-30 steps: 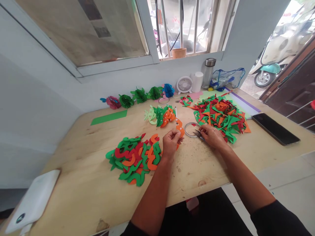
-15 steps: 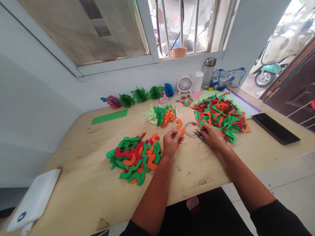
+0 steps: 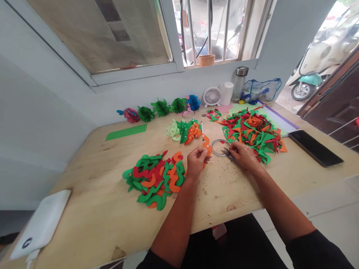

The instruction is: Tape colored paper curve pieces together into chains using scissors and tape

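- While a person works at a pale wooden table, the left hand is closed near the table's middle, pinching a wavy orange paper strip that rises beyond the knuckles.
- Just to the right, the right hand curls around small snips, blades pointing left; the grip looks closed, though the fingers hide the handles.
- A thin wire ring lies flat, just beside the blades.
- Near left of the hands: a heap of green, red and orange wavy cutouts.
- Far right: a larger heap of angular paper scraps, with a black phone beyond it to the right.
- Along the far edge: a row of folded paper flowers and a small white fan.
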A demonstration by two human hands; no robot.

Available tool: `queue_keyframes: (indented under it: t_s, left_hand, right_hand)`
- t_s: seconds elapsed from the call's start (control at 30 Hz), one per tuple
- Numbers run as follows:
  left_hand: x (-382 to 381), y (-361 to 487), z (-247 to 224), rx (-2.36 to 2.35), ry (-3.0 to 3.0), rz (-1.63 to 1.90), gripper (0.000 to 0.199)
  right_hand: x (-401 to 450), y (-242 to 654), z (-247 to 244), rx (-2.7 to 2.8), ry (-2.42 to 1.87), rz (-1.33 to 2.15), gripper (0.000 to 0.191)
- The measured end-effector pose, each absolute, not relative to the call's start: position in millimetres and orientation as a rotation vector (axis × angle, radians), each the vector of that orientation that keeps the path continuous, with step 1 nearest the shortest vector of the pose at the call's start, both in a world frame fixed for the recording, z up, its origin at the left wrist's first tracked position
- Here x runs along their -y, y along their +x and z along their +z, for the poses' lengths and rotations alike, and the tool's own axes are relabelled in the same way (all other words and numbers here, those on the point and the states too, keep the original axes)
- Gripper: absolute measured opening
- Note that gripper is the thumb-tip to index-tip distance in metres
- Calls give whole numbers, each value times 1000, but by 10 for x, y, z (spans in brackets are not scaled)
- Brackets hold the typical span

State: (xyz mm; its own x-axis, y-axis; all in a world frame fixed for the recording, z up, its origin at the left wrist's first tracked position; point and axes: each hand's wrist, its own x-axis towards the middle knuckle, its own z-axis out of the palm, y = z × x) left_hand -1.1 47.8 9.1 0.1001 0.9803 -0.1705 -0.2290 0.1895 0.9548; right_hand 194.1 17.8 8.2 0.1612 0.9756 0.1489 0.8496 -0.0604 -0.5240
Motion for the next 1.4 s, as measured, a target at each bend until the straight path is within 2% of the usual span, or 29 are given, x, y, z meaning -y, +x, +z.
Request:
queue_keyframes:
  t_s: [0.7,0.93,1.4]
  left_hand:
    - [-463,37,88,-1004,930,1210,25]
    - [-450,24,100,-944,1072,1273,14]
    - [-497,-13,31,-941,1293,1294,10]
  right_hand:
    - [-136,1770,265,1357,-1444,983,21]
    - [-125,1550,443,1311,-1314,1175,23]
    - [-244,1363,269,1279,-1270,1147,24]
